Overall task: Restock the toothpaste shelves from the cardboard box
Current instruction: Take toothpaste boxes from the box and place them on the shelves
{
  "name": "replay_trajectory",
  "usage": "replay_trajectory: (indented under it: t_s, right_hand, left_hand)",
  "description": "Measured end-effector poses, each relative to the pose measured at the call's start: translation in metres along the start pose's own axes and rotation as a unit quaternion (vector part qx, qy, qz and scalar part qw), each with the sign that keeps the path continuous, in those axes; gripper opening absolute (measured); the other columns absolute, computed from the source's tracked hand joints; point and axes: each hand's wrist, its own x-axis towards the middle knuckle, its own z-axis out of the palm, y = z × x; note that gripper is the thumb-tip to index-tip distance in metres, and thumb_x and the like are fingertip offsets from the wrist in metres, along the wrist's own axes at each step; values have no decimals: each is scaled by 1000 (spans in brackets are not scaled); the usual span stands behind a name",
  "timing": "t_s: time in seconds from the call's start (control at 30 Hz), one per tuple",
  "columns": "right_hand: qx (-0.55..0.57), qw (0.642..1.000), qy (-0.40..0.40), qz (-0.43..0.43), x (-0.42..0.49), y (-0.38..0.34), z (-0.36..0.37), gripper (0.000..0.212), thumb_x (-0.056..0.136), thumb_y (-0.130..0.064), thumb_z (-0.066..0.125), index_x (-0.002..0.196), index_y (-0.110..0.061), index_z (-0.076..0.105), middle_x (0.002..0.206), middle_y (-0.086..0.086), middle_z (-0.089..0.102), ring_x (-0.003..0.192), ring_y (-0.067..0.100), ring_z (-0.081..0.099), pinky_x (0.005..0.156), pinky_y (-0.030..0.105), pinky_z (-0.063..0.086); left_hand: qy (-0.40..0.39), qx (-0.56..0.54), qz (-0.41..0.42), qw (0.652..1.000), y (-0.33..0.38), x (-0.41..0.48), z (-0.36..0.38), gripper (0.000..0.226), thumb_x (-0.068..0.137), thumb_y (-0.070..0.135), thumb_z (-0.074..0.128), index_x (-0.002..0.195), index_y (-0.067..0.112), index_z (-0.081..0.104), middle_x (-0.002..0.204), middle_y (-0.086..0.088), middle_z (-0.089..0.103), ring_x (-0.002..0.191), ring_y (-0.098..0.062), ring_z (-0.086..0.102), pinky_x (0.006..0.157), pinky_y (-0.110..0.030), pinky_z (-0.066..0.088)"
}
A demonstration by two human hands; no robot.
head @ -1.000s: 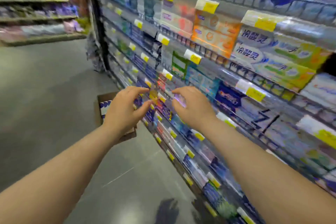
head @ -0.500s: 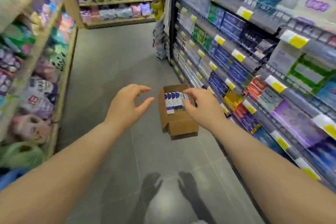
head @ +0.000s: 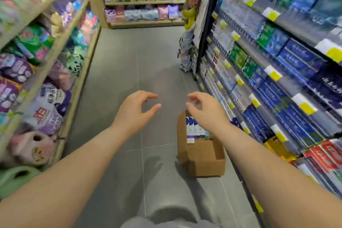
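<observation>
You have turned from the toothpaste shelves (head: 277, 79), which now run along your right, to face down the aisle. Your left hand (head: 133, 111) and right hand (head: 205, 111) have left the shelf edge and hover empty, the right above the cardboard box (head: 203, 155), now nearer you.

The left grip (head: 136, 110) and right grip (head: 206, 112) are bare, and so are the 2 forearms (head: 74, 164) up to the frame's edge. Pale grey clothing (head: 166, 223) shows blurred at the bottom.
</observation>
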Motion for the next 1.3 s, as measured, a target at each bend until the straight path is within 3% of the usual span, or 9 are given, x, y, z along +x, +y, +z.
replay_trajectory:
  t_s: [0.23,0.33,0.47,0.57,0.77,0.97,1.07,1.17,1.3]
  right_hand:
    - [3,1000,10,28,139,11,37,30,93,-30,53,122,-22,57,113,-7,58,95,5,48,84,22,38]
    - [3,996,39,75,195,18,51,30,92,-30,53,121,-23,58,114,-5,59,94,5,48,83,22,39]
    - [24,982,86,166,246,28,54,30,92,-28,55,122,-22,59,116,-4,60,100,10,53,86,24,42]
    - [23,969,109,221,271,47,48,31,92,-29,54,122,-23,58,119,-5,60,101,8,53,81,21,39]
    - [14,936,169,309,308,116,27,29,94,-25,52,122,-24,59,118,-6,60,91,4,49,74,18,34]
    - [26,908,195,371,346,185,5,30,93,-24,53,123,-19,59,119,-1,62,101,12,56,83,26,45]
    - [26,890,212,403,358,206,-7,31,92,-24,55,122,-18,60,118,0,63,104,16,58,90,34,49]
    - [28,866,225,446,370,226,-11,30,92,-24,54,121,-18,60,117,0,62,103,18,58,89,36,49]
    - [28,826,242,509,384,257,3,29,92,-22,53,119,-14,61,115,4,63,102,20,59,82,27,45]
  left_hand:
    - [-41,2,34,999,-75,137,0,33,83,38,66,110,20,67,103,4,66,92,-12,57,84,-20,39]
    - [-79,-7,61,995,-108,207,7,28,84,28,70,111,19,67,102,3,65,92,-11,54,84,-17,35]
    - [-157,-21,108,981,-134,294,25,27,85,34,68,110,26,65,101,11,64,93,-6,55,87,-23,42]
    - [-203,-31,147,968,-134,349,49,26,86,34,67,111,26,65,98,13,62,93,-2,53,87,-19,39]
    - [-276,-45,226,933,-114,439,136,39,81,51,55,109,25,66,91,15,63,92,-9,57,86,-25,43]
    - [-337,-82,239,907,-80,506,226,32,81,46,58,105,27,67,86,16,64,87,-6,56,79,-5,34]
    - [-369,-101,241,892,-67,534,257,25,84,42,63,105,29,67,83,24,59,87,-3,57,79,-14,40]
    - [-428,-101,254,862,-59,562,292,17,87,35,65,104,35,63,84,28,55,81,9,53,75,-11,40]
    - [-494,-106,292,812,-52,597,349,17,88,36,62,105,31,64,87,28,57,88,6,56,79,-19,43]
